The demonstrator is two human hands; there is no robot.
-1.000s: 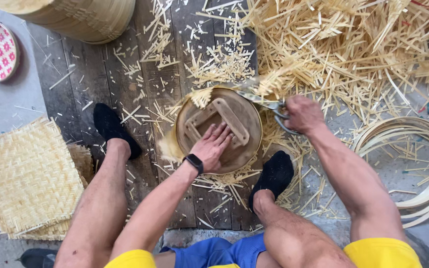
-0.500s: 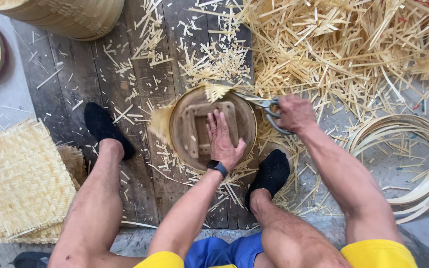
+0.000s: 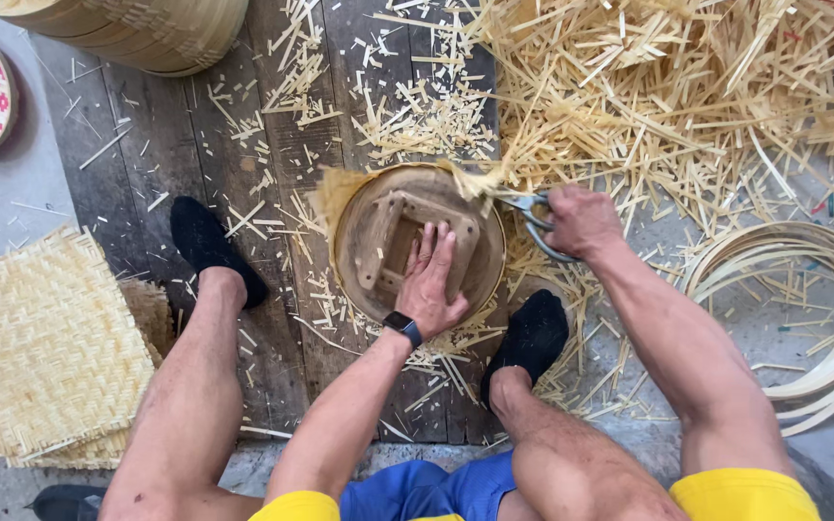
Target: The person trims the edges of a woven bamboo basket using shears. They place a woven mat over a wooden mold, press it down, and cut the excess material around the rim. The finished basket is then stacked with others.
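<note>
Rough wooden form (image 3: pixel 417 241), metal scissors (image 3: pixel 531 214), dry bamboo strips (image 3: pixel 649 87), weathered matt planks (image 3: pixel 243 145).

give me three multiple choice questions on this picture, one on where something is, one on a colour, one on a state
1. Where do the woven mats lie?
A. beside the person's left leg
B. on the pile of strips
C. under the round frame

2. What colour are the slippers?
A. white
B. black
C. red

3. What is the left hand doing?
A. hanging in the air
B. gripping the scissors
C. pressing flat on the round frame

Answers:
1. A: the mats sit on the ground at the picture's left, apart from the frame and the strips.
2. B: both feet show black slippers.
3. C: its palm and fingers lie spread on the round frame, while the right hand holds the scissors at the frame's rim.
</note>
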